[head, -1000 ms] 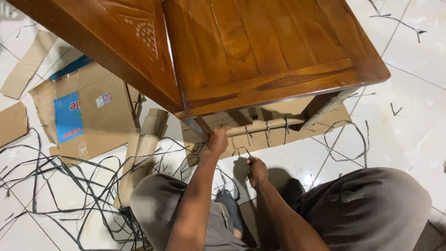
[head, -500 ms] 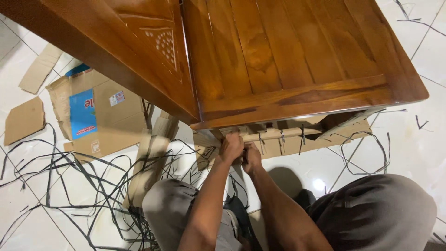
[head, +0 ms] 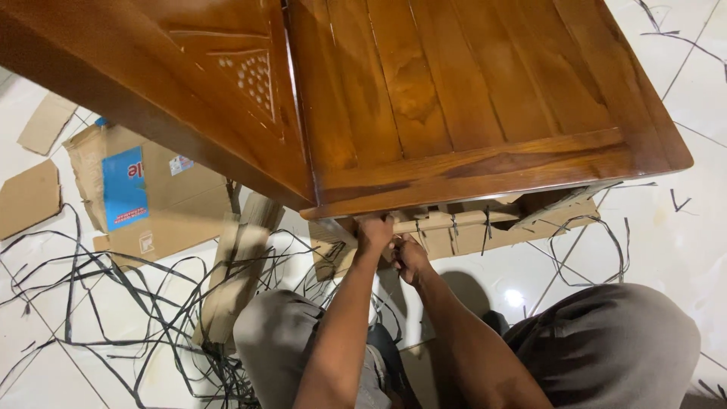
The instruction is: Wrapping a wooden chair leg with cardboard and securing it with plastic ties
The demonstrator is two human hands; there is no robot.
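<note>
**Both hands at the wrapped rail under the wooden table**

The cardboard-wrapped rail (head: 454, 221) runs across just below the near edge of the wooden table (head: 454, 91), a little right of the frame's centre, bound at intervals by thin dark plastic straps (head: 487, 224). The left hand (head: 375, 231) is closed around the rail's left end where it meets the table leg, right under the tabletop's edge. The right hand (head: 411, 257) sits just beside and below it, fingers curled shut as if pinching a strap or a cardboard edge; what exactly it holds cannot be told, since the hand covers it.

The wrapping looks light and soft, likely to crease or tear easily, while the straps look thin, stiff and springy, with edges that could bite into bare fingers. The rail beneath seems rigid, so a firm hold belongs on the rail itself or on the leg, and a strap is best taken close to where it crosses the cardboard. The table looks heavy and solid, with a glossy varnish that could scratch.

A flat sheet of cardboard (head: 560, 223) lies under the table on the white tiled floor (head: 681, 242). Loose dark strapping (head: 113, 288) tangles across the lower left, over a folded cardboard piece (head: 235, 273). In the upper left lies an opened cardboard box (head: 174, 204) with a blue label. The person's grey-trousered knees (head: 613, 341) fill the bottom of the frame.
</note>
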